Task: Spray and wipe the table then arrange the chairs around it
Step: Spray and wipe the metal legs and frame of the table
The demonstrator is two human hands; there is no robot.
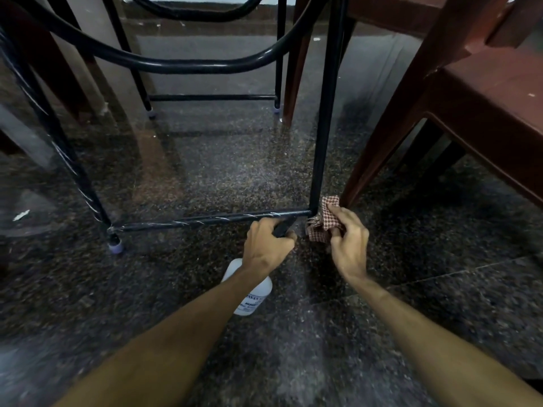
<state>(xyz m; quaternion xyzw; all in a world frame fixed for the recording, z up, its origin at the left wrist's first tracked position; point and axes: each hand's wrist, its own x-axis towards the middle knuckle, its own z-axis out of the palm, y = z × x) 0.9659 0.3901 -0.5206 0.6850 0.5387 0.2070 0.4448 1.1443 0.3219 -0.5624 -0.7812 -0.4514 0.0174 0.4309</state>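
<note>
We're low at the floor point(440, 245), working on the table point(176, 66), on its black frame rather than its top. Left hand point(266, 245) is curled round the dark trigger head of the bottle point(252, 295). The white body hangs back under the wrist and the nozzle points at the lower crossbar point(205, 220), likely to wet the joint just ahead. Right hand point(348, 242) bunches the cloth point(324, 218), fingers and thumb clamped on it, pressing it against the foot of the leg point(323, 127) where the crossbar meets it. The hands sit just beside each other so spray and wipe land on one spot. The crossbar shows pale streaks, so we judge wiping unfinished. A brown chair point(484, 98) stands just beside that leg, its own leg near the cloth — chairs not yet arranged.
</note>
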